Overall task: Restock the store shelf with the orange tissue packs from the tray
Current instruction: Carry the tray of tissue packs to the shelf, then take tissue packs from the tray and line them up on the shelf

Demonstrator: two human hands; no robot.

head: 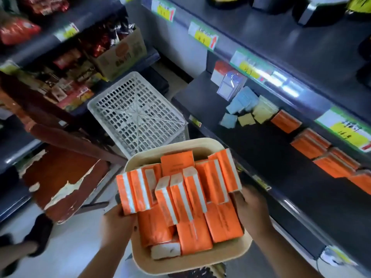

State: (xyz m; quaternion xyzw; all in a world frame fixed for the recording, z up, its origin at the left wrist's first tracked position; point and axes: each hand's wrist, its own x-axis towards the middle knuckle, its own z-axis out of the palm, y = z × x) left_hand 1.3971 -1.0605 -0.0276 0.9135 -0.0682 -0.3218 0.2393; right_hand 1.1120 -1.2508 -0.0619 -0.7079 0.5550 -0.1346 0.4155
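Item: glossy orange tissue packs [190, 197] heaped in the beige round-cornered tray [180, 261] at 6 o'clock, your left grip [118, 223] and right grip [253, 211] clasping its side rims, fingertips hidden beneath; dark shelf [251, 141] at 3 o'clock, price labels [345, 129] blurred.

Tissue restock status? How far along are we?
Done: some shelved orange packs lie on the dark shelf; who put them there is unclear. In hand: left hand and right hand grip the tray, piled with orange tissue packs. Left: nearly everything; no pack lifted out yet.
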